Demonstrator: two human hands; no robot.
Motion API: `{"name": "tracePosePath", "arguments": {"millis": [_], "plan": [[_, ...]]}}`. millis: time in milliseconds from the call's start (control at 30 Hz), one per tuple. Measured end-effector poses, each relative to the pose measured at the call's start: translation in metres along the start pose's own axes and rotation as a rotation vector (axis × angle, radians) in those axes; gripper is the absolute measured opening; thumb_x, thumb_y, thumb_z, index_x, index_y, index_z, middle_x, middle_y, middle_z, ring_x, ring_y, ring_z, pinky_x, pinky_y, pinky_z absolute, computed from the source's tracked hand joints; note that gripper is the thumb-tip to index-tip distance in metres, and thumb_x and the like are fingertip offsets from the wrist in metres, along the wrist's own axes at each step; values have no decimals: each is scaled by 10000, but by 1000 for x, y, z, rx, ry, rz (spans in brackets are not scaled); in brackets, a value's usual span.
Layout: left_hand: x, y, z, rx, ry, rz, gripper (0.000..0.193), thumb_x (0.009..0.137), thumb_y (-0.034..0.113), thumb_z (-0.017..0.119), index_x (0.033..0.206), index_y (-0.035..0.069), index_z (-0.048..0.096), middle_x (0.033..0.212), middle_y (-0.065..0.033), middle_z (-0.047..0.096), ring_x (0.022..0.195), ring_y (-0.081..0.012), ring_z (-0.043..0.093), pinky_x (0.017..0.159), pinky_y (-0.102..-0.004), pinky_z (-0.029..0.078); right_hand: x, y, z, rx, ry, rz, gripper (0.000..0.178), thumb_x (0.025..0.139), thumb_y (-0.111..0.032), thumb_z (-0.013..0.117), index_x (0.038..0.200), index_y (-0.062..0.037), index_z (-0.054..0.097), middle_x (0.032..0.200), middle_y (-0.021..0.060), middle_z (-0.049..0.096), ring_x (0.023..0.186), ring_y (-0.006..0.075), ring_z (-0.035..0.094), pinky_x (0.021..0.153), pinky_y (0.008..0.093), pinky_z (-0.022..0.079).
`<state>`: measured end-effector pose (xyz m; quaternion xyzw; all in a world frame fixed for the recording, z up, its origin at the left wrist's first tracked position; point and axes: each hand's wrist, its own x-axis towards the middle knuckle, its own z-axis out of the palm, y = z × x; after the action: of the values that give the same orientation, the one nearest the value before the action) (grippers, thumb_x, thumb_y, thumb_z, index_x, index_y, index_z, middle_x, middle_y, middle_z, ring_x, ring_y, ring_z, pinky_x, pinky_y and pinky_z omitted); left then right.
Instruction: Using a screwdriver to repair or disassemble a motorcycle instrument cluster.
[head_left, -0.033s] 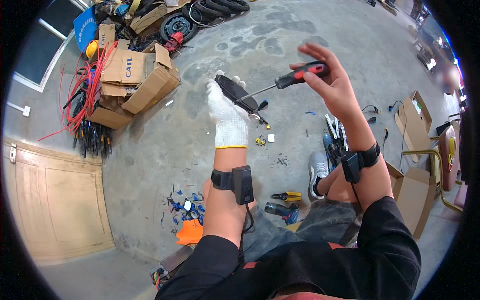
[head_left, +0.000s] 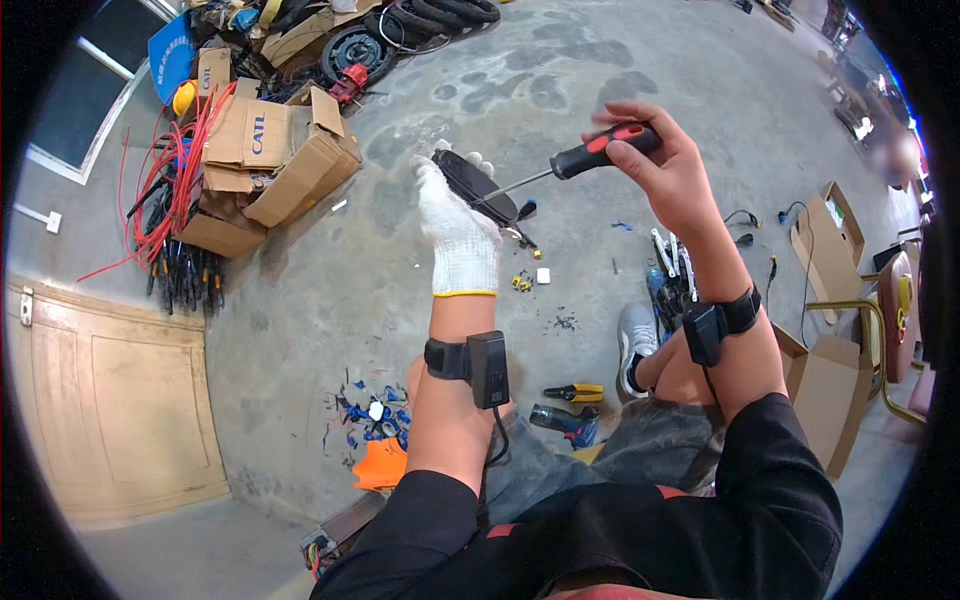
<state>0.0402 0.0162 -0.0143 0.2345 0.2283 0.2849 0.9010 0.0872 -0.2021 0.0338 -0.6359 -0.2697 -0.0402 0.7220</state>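
My left hand [head_left: 455, 225], in a white knitted glove with a yellow cuff edge, holds up a dark, flat, elongated part with rounded ends [head_left: 476, 186]. Its fingers wrap round the far side of that part. My bare right hand [head_left: 668, 165] grips a screwdriver [head_left: 585, 157] by its black-and-red handle, thumb along the near side and fingers above, slightly blurred. The metal shaft slants down to the left, and its tip meets the lower half of the dark part. Whether a screw sits under the tip is too small to tell.
On the floor lie yellow-handled pliers [head_left: 573, 393], a cordless drill [head_left: 566, 424], blue scraps [head_left: 375, 412] and small yellow connectors [head_left: 522, 283]. Cardboard boxes [head_left: 285, 160] with red cable [head_left: 165, 225] stand at left. A chair [head_left: 895, 300] and flattened cardboard [head_left: 830, 385] are at right.
The fingers of my right hand have shifted round the screwdriver handle, which looks turned a little. My left hand and the dark part have moved very slightly right.
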Motion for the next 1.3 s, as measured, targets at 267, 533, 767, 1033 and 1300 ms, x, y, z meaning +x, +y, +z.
{"name": "tracePosePath", "arguments": {"millis": [267,533,767,1033,1300], "plan": [[0,-3,1,13,24,-56,469,1069,488,405,1147,65,592,968,-111,634,873,-259,633,825,-437,550,16,-1,-20,-491,-167,757,575,949,-425,694,1287,23,569,1129,175,673,1009,171,680,790,283,557],[0,-8,-2,35,-28,-21,460,1070,482,407,1147,68,593,983,-110,623,898,-253,619,830,-432,543,-3,-1,-2,58,-82,-64,459,951,-118,682,1379,-52,529,1249,167,627,1051,180,662,909,313,525],[3,-6,-7,48,-2,-4,447,1081,450,389,1175,56,579,1014,-129,612,900,-254,614,839,-426,543,4,-18,-7,-337,-70,282,333,908,-267,768,1100,-7,687,812,44,717,771,135,672,744,291,539],[0,-8,-4,24,-39,-31,453,1071,469,407,1165,60,580,996,-114,613,898,-255,614,825,-425,543,-3,8,-10,-661,46,-247,493,927,-282,702,1315,-24,540,1107,158,642,1056,272,657,964,363,496],[4,-5,-6,25,-38,-21,446,1066,469,428,1169,64,584,1001,-104,611,904,-255,613,824,-427,541,-6,-7,-6,-166,-158,-71,472,903,-223,734,1292,-21,559,1165,125,646,1068,194,644,949,329,497]]}}
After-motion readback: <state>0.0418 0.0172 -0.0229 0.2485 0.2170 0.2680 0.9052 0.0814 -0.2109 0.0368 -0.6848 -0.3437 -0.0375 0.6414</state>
